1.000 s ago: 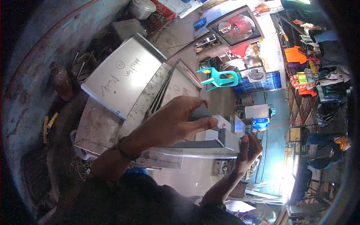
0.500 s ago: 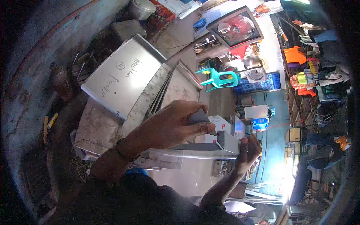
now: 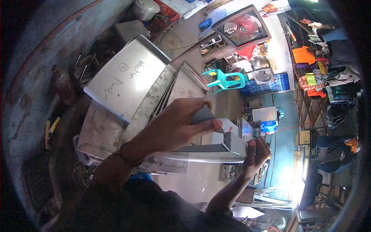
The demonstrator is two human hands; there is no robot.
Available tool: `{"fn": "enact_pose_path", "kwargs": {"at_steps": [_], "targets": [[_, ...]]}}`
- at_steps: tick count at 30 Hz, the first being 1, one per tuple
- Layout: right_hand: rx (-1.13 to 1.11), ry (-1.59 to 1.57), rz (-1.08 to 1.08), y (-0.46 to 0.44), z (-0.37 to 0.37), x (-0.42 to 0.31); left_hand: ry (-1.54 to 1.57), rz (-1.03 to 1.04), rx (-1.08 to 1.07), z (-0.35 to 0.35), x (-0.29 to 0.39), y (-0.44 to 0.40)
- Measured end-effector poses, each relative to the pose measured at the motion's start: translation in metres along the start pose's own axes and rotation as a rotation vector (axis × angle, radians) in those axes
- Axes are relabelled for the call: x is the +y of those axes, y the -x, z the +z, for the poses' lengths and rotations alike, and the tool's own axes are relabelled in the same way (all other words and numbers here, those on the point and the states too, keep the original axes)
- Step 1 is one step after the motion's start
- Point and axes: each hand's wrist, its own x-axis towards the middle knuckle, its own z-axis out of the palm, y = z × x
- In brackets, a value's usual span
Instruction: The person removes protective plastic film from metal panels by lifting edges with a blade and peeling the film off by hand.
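My left hand [image 3: 189, 120] is closed around a dark grey flat-sided piece [image 3: 203, 114], thumb along its near side; its exact kind does not show. The hand is over a long grey-white folded sheet-metal panel [image 3: 193, 156]. The panel's raised corner [image 3: 235, 144] lies between my two hands. My right hand [image 3: 257, 153] grips the panel's far right end, fingers bent over its edge. Behind my left hand rests another pale panel [image 3: 185, 87] with handwriting and a circled 3, partly covered by my hand.
A white panel [image 3: 129, 75] marked with a circled 4 lies on a worn bench [image 3: 96, 131] at the left. A framed fan [image 3: 242, 30] and a turquoise plastic chair [image 3: 228, 80] stand beyond. Clothes [image 3: 317, 77] hang at the right, near a blue wall [image 3: 284, 154].
My left hand and the grey piece have shifted slightly up in the view, away from the panel's near edge. My right hand keeps its place on the panel's end.
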Motion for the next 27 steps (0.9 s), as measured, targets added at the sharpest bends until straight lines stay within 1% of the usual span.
{"fn": "enact_pose_path", "kwargs": {"at_steps": [2,3,5,8,9,11,14,18,20,23,27], "targets": [[0.016,0.006,-0.014,-0.001,0.001,0.001,0.044,-0.02,-0.065,0.001,-0.001,-0.002],[0.016,0.006,-0.015,-0.001,0.001,0.0,0.044,-0.019,-0.065,0.0,-0.001,-0.002],[-0.007,-0.06,0.031,-0.001,0.0,-0.002,0.039,-0.015,-0.1,-0.001,0.0,-0.002],[0.012,-0.015,0.044,-0.001,0.001,-0.002,0.109,0.034,-0.089,0.004,-0.015,-0.003],[0.01,-0.016,0.044,-0.001,0.001,-0.002,0.108,0.032,-0.087,0.002,-0.012,-0.003],[0.012,-0.026,0.006,-0.001,0.001,-0.001,0.07,-0.066,-0.157,-0.003,-0.001,-0.001],[0.015,-0.031,0.006,-0.001,0.001,-0.003,0.006,-0.03,-0.174,-0.006,0.004,0.001],[0.019,-0.048,0.036,-0.001,0.002,-0.004,-0.049,-0.041,-0.165,-0.004,0.004,0.004],[0.03,-0.049,0.011,-0.001,0.003,-0.002,0.134,-0.076,-0.077,-0.001,0.004,0.005],[0.002,-0.033,0.039,0.0,0.002,-0.003,0.124,-0.021,-0.04,0.005,-0.005,0.002],[0.013,-0.053,0.032,0.0,0.004,-0.003,0.095,-0.066,-0.06,0.002,0.003,0.001]]}}
